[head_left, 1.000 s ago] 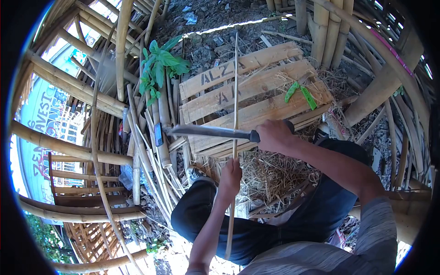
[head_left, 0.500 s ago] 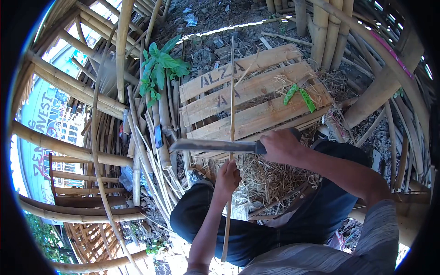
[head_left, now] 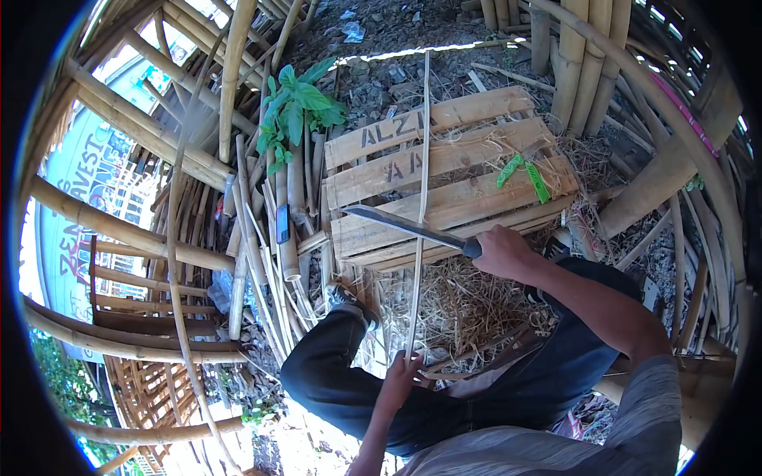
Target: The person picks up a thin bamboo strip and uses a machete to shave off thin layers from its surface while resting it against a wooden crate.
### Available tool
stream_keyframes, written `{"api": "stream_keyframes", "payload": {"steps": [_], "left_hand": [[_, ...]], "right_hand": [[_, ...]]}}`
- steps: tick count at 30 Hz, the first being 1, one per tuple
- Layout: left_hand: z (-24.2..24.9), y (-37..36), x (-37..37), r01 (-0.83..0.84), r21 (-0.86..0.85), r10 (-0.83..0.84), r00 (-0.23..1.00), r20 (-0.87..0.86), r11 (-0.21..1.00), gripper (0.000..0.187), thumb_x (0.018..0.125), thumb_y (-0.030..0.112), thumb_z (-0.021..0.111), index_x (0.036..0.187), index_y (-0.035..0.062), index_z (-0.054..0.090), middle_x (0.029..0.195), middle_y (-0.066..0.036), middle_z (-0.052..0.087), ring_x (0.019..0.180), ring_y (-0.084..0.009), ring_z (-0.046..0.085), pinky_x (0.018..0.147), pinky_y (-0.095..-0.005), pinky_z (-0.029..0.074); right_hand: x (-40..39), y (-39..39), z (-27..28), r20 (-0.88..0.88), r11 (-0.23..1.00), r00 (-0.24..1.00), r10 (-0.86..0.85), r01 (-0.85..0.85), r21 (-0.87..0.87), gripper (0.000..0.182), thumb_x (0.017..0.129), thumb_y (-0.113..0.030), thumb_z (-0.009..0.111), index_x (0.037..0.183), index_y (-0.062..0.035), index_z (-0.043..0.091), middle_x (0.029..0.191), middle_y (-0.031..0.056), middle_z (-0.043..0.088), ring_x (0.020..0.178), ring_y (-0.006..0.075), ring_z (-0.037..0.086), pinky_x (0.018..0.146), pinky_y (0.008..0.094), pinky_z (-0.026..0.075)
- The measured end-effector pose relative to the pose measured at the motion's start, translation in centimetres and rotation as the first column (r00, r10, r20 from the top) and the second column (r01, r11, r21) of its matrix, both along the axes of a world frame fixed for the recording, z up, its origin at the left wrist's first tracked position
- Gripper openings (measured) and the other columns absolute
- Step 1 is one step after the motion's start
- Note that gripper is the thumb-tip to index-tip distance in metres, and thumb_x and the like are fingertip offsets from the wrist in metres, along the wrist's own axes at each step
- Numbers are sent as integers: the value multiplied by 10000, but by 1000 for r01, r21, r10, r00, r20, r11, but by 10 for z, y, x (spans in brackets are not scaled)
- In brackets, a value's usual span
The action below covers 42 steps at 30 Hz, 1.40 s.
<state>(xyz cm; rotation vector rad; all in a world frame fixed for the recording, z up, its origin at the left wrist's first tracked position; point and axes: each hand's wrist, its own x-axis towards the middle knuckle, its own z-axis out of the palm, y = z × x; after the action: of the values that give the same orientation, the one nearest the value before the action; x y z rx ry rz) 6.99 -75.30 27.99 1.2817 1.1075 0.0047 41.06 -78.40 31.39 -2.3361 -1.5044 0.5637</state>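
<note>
My right hand (head_left: 505, 252) is closed round the dark handle of a machete (head_left: 390, 220). Its long blade points left and crosses a thin bamboo strip (head_left: 425, 143), which stretches away from me over the wooden crate. Near my lap, my left hand (head_left: 402, 374) grips the strip close to its near end. Beneath the blade lies the slatted crate (head_left: 444, 197), stencilled with dark letters. Two bright green pieces (head_left: 536, 181), shaped like knife sheaths or handles, rest on its right side.
Straw and shavings (head_left: 468, 305) cover the ground between my legs. Bamboo poles (head_left: 289, 238) lie at the left, with a phone (head_left: 282, 224) on them. A leafy plant (head_left: 298, 107) grows beyond. Bamboo railings (head_left: 135, 238) line the left side, and upright bamboo posts (head_left: 573, 67) stand back right.
My left hand has slid down toward my lap along the strip. The machete has moved slightly away from me and its blade now slants, tip farther up. The view has shifted a little.
</note>
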Motion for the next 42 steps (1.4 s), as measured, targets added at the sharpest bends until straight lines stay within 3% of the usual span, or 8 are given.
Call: {"api": "stream_keyframes", "payload": {"steps": [7,10,18,23,25,26,28,42], "left_hand": [[7,-25,8,-128,112,123,991,54,985,269,986,228,487,784,62,425,580,22,400,483,-76,366,438,-254,306],[23,-26,1,-135,-331,192,971,145,934,300,1004,276,417,749,118,414,562,41,330,458,-57,309,390,-224,240],[22,-21,6,-60,-348,127,977,173,936,409,1018,373,351,693,126,383,548,49,315,426,-57,262,378,-233,215],[24,-29,8,-115,-429,201,967,160,896,413,1012,386,384,705,112,423,560,56,342,441,-55,320,393,-246,245],[33,-32,11,-93,32,92,996,19,995,388,1009,309,411,688,95,450,538,26,385,451,-88,353,400,-272,266],[29,-30,11,-91,28,91,996,9,995,388,1009,309,411,688,95,450,538,26,385,451,-88,353,400,-272,266],[15,-21,16,71,561,-120,991,52,825,399,1008,276,415,697,35,483,521,-6,403,471,-102,375,443,-301,304],[22,-19,27,-51,211,38,997,64,976,376,1011,304,406,696,102,439,512,51,353,407,-55,337,378,-244,254]], "right_hand": [[6,-7,14,84,994,992,91,-84,-75,233,678,-211,649,790,-7,667,726,200,655,703,357,666,687,439,544],[25,-10,21,157,983,977,145,-124,-134,233,691,-202,649,824,-12,668,744,200,658,715,347,670,683,434,546],[4,-32,11,177,980,970,169,-147,-132,234,680,-200,653,830,-20,658,716,189,649,716,339,675,675,433,551],[-20,-36,4,189,912,892,411,-404,-77,253,665,-225,666,811,-21,634,667,186,635,656,337,672,654,429,553],[-11,-30,4,176,913,896,407,-399,-81,256,665,-227,667,822,-27,638,684,181,641,682,341,672,669,434,550],[-1,-25,1,172,927,911,373,-363,-90,265,668,-227,667,842,-29,643,707,180,648,715,345,671,691,438,546],[-1,-21,3,163,960,949,269,-250,-127,278,674,-228,667,874,-34,660,781,182,663,813,350,664,754,446,531],[-23,-14,23,170,902,888,427,-405,-150,254,686,-196,648,858,-10,652,753,200,655,723,353,672,645,436,546]]}}
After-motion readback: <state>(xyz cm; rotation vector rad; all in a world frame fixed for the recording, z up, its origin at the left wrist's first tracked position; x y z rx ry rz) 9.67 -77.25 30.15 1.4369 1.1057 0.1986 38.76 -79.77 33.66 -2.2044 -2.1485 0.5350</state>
